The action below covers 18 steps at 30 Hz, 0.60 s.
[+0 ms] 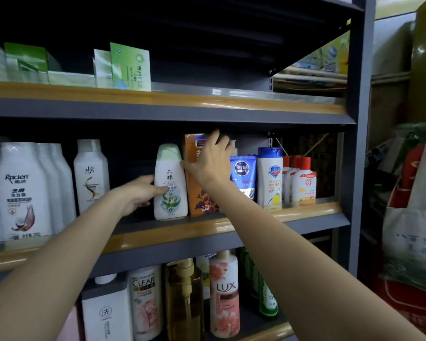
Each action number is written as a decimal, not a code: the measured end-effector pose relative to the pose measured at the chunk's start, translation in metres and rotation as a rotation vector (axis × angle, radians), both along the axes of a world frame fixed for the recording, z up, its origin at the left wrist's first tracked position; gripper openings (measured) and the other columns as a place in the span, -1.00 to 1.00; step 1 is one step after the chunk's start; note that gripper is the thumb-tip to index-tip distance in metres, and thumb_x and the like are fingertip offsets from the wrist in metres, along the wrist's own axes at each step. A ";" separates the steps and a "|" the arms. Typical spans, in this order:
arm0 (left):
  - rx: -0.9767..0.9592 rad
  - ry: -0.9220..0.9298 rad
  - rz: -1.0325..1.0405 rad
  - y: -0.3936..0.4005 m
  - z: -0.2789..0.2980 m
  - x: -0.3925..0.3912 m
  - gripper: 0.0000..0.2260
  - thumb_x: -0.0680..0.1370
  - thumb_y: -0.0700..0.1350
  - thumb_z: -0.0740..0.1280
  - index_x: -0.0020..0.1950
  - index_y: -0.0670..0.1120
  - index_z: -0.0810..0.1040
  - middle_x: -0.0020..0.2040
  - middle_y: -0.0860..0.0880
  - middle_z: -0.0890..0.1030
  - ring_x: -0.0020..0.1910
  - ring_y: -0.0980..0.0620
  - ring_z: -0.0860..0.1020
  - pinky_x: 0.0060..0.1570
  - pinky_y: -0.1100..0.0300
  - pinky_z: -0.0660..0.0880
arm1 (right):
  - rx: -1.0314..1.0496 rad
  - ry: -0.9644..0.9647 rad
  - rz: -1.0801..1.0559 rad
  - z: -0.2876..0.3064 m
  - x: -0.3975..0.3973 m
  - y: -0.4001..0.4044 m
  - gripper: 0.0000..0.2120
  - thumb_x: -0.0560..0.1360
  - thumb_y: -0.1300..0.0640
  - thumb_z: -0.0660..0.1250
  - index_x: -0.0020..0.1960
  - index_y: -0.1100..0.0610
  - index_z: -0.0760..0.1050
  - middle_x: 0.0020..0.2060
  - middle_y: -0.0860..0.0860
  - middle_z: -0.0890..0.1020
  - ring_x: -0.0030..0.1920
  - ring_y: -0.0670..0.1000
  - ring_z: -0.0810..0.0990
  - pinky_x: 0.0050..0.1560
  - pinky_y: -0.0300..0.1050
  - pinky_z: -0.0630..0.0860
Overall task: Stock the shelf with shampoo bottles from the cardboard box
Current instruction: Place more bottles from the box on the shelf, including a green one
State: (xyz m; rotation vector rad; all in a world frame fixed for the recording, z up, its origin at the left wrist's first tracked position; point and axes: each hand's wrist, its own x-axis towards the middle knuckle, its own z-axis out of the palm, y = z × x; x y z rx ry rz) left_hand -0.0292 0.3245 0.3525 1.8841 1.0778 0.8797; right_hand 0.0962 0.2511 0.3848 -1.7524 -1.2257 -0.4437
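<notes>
Shelving of dark metal with tan front rails fills the view; three levels show. On the middle shelf a white shampoo bottle with a pale green cap stands upright near the front edge. The left hand grasps its lower left side, thumb across the label, fingers curled behind. Touching the bottle on its right stands an orange box, upright. The right hand lies over the box's upper front, thumb against its left edge beside the bottle's shoulder, fingers bent over the top; how firmly it holds cannot be told. The hand covers most of the box's upper face and part of a pump bottle behind it.

Right of the box: one blue Nivea Men tube, one white bottle with a blue cap, then a cluster of white bottles with red caps, at least three. Left of the held bottle is a dark gap, then one white bottle with a hair graphic, then a row of white Raclen bottles, at least three.

The upper shelf carries green and white cartons. The lower shelf holds a white square bottle, a Clear bottle, an amber pump bottle, a Lux bottle and green bottles. A printed tote bag hangs right of the unit.
</notes>
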 end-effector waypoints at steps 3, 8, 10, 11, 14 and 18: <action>0.027 -0.020 0.032 -0.003 -0.004 0.002 -0.68 0.55 -0.18 0.26 0.30 -0.11 0.39 0.26 -0.12 0.52 0.09 -0.02 0.45 -0.21 0.22 0.34 | -0.085 -0.094 -0.082 0.004 0.001 0.005 -0.03 0.37 -0.12 0.42 0.47 0.36 -0.03 0.37 0.26 0.20 0.35 0.25 0.23 0.34 0.00 0.23; 0.162 0.021 0.126 -0.011 -0.009 0.003 -0.63 0.51 -0.23 0.31 0.30 -0.18 0.36 0.27 -0.17 0.49 0.21 -0.13 0.49 0.08 0.09 0.45 | -0.154 -0.193 -0.116 0.010 0.000 -0.001 -0.38 0.48 -0.02 0.32 0.40 0.24 0.18 0.41 0.23 0.14 0.36 0.24 0.20 0.27 -0.05 0.31; 0.250 0.092 0.189 -0.016 -0.010 0.003 -0.63 0.50 -0.21 0.32 0.29 -0.18 0.35 0.26 -0.18 0.49 0.20 -0.15 0.49 0.13 0.04 0.46 | -0.180 -0.231 -0.111 0.012 -0.002 -0.002 -0.47 0.52 0.08 0.25 0.43 0.20 0.19 0.45 0.19 0.08 0.38 0.23 0.17 0.28 -0.04 0.32; 0.298 0.140 0.221 -0.019 -0.010 0.003 -0.63 0.51 -0.20 0.31 0.29 -0.19 0.35 0.26 -0.18 0.49 0.21 -0.16 0.48 0.13 0.03 0.46 | -0.201 -0.244 -0.102 0.013 -0.002 -0.001 -0.49 0.52 0.12 0.23 0.43 0.18 0.20 0.44 0.17 0.09 0.38 0.23 0.17 0.27 -0.03 0.33; 0.412 0.263 0.278 -0.027 -0.009 0.002 -0.64 0.51 -0.19 0.29 0.29 -0.21 0.33 0.25 -0.20 0.49 0.21 -0.18 0.48 0.11 0.00 0.47 | -0.220 -0.230 -0.079 0.009 0.000 -0.003 -0.51 0.49 0.20 0.24 0.40 0.18 0.25 0.39 0.14 0.17 0.35 0.23 0.20 0.22 -0.04 0.36; 0.432 0.308 0.292 -0.028 -0.015 -0.001 -0.63 0.51 -0.18 0.30 0.29 -0.21 0.32 0.25 -0.19 0.49 0.21 -0.17 0.48 0.10 0.00 0.46 | -0.230 -0.224 -0.086 -0.002 0.001 -0.006 -0.45 0.47 0.25 0.27 0.41 0.21 0.20 0.41 0.17 0.15 0.39 0.25 0.16 0.27 -0.01 0.34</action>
